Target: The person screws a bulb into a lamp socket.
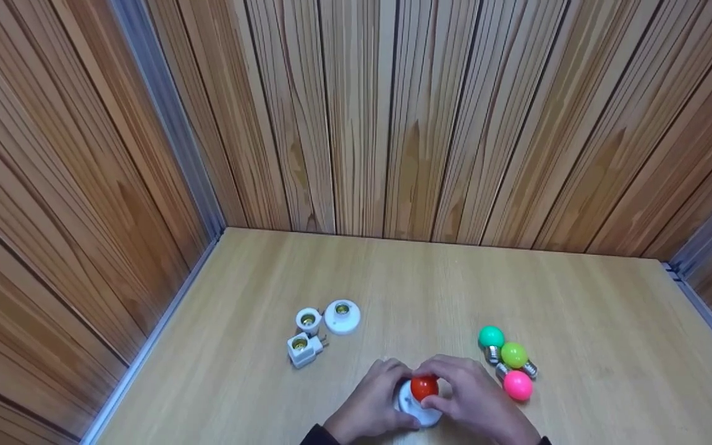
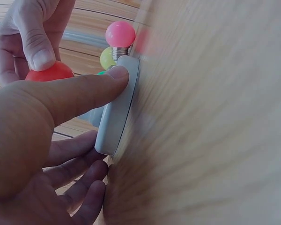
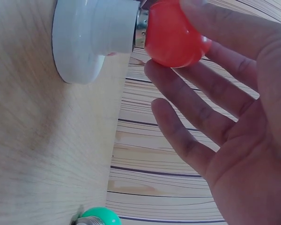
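While the head view looks down on the pale wood-grained desk (image 1: 238,371), both hands meet near its 6 o'clock edge at a round, white, plastic-looking lamp holder (image 1: 425,418) topped by a glossy red globe bulb (image 1: 424,388). From that bulb, the left hand (image 1: 369,397), towards 8 o'clock, grips the holder, and the right hand (image 1: 474,390), at 3 o'clock, pinches the red globe. Farther off lie a green globe bulb (image 1: 491,337) at 2 o'clock and a bright pink globe bulb (image 1: 518,385) at 3, with a yellow-green globe bulb (image 1: 514,355) between. Around 10 o'clock, well apart, are a wide round white socket (image 1: 342,326), a small round white socket (image 1: 308,321) and a boxy white plug socket (image 1: 302,353), none with a bulb.

The left wrist view adds the grip: thumb across the holder's face, fingertips by its rim at 6 o'clock. It hides the joint below the red globe.

The right wrist view shows that joint: a silvery metal collar (image 3: 141,29) is visible between globe and holder. Screwing the bulb in seems the step in hand; the next move likely calls for turning the globe while the holder stays braced.
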A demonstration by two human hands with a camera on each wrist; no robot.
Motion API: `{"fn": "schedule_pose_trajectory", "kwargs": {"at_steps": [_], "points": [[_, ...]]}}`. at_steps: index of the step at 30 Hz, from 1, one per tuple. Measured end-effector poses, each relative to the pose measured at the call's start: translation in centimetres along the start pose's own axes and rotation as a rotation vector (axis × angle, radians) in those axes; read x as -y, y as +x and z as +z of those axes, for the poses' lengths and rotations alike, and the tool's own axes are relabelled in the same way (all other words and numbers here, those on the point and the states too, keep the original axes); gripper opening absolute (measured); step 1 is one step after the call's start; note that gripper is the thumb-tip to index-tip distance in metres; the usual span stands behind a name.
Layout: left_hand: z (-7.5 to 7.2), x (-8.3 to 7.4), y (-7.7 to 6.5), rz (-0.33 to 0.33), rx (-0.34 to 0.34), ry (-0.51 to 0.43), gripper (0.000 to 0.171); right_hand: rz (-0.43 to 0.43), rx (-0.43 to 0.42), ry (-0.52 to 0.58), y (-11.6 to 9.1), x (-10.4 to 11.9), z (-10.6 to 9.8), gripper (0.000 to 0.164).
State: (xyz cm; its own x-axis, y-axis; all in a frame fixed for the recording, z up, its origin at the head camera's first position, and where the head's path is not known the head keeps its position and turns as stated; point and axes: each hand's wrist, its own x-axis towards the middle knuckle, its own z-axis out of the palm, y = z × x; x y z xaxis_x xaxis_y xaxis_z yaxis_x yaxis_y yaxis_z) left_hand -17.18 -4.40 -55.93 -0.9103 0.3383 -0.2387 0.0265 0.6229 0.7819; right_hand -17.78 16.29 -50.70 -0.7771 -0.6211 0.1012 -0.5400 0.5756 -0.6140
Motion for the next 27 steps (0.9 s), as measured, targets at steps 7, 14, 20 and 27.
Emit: {"fn": "schedule_pose_trajectory", "kwargs": {"at_steps": [7,14,20,27], "points": [[-0.02,-0.07,0.02,0.01,-0.007,0.005,0.06,-0.043,-0.06,-0.05,-0.14,-0.13,0.22,0.033],[-0.11,-0.17,0.13,0.002,-0.005,-0.011,0.059,0.002,-0.072,-0.037,0.15,-0.01,0.34,0.031],[-0.14,-0.09,0.13,0.006,-0.002,-0.019,0.059,0.037,-0.052,-0.015,0.3,-0.05,0.27,0.031],[-0.03,0.01,0.18,0.0,0.001,-0.024,0.057,0.09,0.004,-0.021,0.24,-0.1,0.15,0.038]]}}
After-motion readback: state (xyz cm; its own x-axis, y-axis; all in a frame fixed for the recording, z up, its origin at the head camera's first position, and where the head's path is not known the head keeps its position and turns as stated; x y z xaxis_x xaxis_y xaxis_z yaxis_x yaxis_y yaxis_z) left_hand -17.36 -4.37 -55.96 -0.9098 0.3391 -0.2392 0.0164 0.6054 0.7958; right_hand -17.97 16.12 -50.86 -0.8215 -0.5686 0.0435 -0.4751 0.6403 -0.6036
